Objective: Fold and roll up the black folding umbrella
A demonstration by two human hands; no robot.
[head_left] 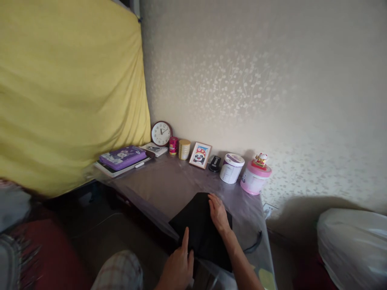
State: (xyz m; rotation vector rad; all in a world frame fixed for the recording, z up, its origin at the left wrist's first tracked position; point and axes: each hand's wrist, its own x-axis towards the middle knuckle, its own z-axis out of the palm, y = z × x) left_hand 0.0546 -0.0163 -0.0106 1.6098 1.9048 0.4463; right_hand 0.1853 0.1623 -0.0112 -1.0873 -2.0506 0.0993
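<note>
A black flat sheet (199, 225), whose material I cannot tell, lies at the front of the table and reaches over its near edge. My right hand (219, 212) rests flat along the sheet's right side, fingers stretched toward its far corner. At the near left edge of the sheet is my left hand (179, 264), its index finger stretched out over the black surface and its thumb apart. The other fingers of the left hand are mostly hidden. A dark strap (254, 243) lies on the table to the right of my right forearm.
Along the wall stand a clock (161, 133), a pink canister (173, 146), a yellow-lidded jar (184, 149), a framed panda picture (200, 155), a black stapler-like object (215, 164), a white tub (231, 168) and a pink tub (255, 177). A purple case (122, 157) lies left.
</note>
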